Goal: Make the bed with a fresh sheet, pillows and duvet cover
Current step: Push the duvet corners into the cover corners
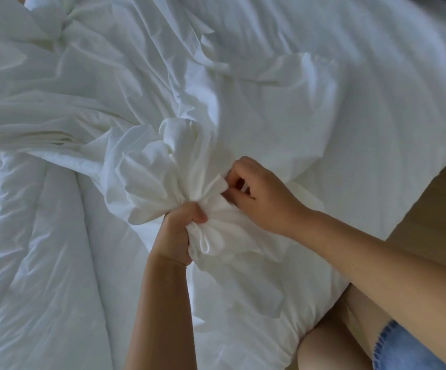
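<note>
A white duvet cover (pixel 147 108) lies crumpled across the bed, bunched into a gathered knot near the middle. My left hand (pixel 181 231) grips that gathered bunch of cover in a fist at the near corner. My right hand (pixel 259 193) pinches a small flap of the same cover just right of the bunch. The puffy white duvet (pixel 42 263) spreads out at the lower left, partly under the cover. A smooth white sheet (pixel 363 89) covers the mattress at the right.
The bed's corner edge runs diagonally at the right, with a wooden floor (pixel 435 198) beyond it. My bare knees and blue denim shorts (pixel 403 348) press against the bed at the lower right.
</note>
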A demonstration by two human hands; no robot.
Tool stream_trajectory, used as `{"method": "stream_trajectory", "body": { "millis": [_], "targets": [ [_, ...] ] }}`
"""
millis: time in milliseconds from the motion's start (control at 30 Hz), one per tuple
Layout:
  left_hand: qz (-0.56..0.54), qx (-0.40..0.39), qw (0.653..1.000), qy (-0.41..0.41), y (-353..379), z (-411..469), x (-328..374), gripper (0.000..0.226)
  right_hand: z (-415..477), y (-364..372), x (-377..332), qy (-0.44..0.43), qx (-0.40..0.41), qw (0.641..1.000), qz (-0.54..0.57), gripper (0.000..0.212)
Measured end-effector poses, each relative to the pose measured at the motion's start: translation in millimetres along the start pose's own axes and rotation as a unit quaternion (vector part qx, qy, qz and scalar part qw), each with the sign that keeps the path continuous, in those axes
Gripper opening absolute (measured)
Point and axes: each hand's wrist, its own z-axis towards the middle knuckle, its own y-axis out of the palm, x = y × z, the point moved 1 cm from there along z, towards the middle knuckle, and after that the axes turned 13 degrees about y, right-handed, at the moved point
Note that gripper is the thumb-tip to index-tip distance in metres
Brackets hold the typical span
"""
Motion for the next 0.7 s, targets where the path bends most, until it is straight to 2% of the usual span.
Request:
{"method": "stream_trajectory", "body": {
  "millis": [67,133,200,233,300,333,367,400,467,533,600,700],
  "targets": [
    [-0.003,-0.010,1.000,-0.020,3.0,0.8,-3.7,0.055,-0.9,-1.1,-4.3,-0.033,0.002,0.999,-0.005,0.018],
    [0.021,-0.051,0.998,-0.035,4.8,2.1,-4.2,0.040,-2.2,2.6,-21.7,-0.093,0.010,0.996,0.006,0.018],
    [0.028,-0.089,0.995,-0.016,2.6,2.2,0.3,0.026,0.0,12.6,-44.3,-0.140,0.005,0.989,0.043,0.020],
    [0.007,-0.089,0.996,-0.002,1.8,1.0,4.3,0.032,2.7,19.1,-55.3,-0.152,-0.002,0.987,0.054,0.022],
    [-0.054,-0.112,0.992,0.019,-4.5,-0.9,8.0,0.050,9.6,30.1,-70.2,-0.124,-0.036,0.989,0.075,0.025],
    [-0.060,-0.120,0.990,0.037,-6.4,-4.1,9.7,0.041,13.6,32.5,-72.0,-0.090,-0.060,0.990,0.088,0.024],
    [-0.055,-0.125,0.990,0.043,-7.0,-8.1,10.5,0.023,17.2,33.8,-70.7,-0.058,-0.080,0.991,0.093,0.023],
    [-0.048,-0.126,0.990,0.041,-5.5,-10.7,10.4,0.017,20.3,33.7,-68.2,-0.034,-0.089,0.991,0.093,0.022],
    [-0.050,-0.142,0.989,0.015,-4.1,-13.1,4.2,0.038,26.8,32.3,-64.4,-0.010,-0.089,0.993,0.075,0.021],
    [-0.031,-0.085,0.996,0.002,-3.5,-12.0,0.5,0.047,35.5,31.7,-65.3,0.002,-0.091,0.995,0.033,0.022],
    [0.035,-0.029,0.999,-0.021,-6.1,-7.6,0.6,0.039,44.4,28.5,-67.4,0.005,-0.100,0.995,0.005,0.021],
    [0.075,0.035,0.996,-0.039,-10.1,-4.3,6.3,0.032,50.5,14.5,-63.4,0.009,-0.122,0.989,0.078,0.017]
  ]
}}
